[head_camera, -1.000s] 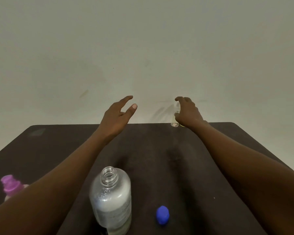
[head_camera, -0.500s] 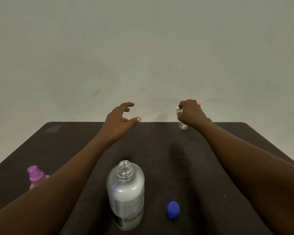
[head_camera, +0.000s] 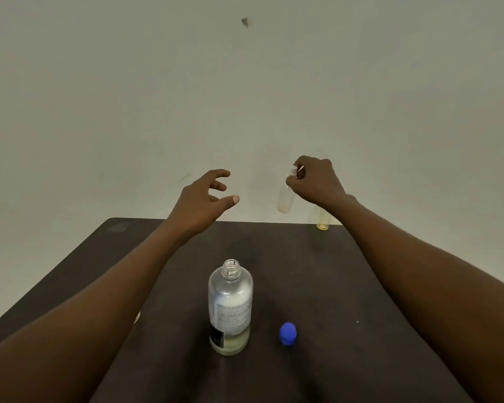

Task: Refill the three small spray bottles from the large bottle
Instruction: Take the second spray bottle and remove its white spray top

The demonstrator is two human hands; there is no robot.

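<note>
A small bottle (head_camera: 285, 196) is pinched at its top by the right hand (head_camera: 314, 181) above the tabletop (head_camera: 361, 286); the left hand (head_camera: 204, 199) is held loosely spread, empty

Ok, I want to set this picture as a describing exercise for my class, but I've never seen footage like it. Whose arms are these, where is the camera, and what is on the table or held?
There is no machine here: a person wears a wide-angle camera on the head, looking forward and down, so both arms reach in from the bottom. On the dark table stands the large bottle, upright and uncapped. A blue cap lies beside it, not touching. The right hand pinches a small clear spray bottle by its top, near the table's far edge. A second small bottle stands at that edge, partly hidden by the right wrist. The left hand hovers with loosely curled fingers and holds nothing.
</note>
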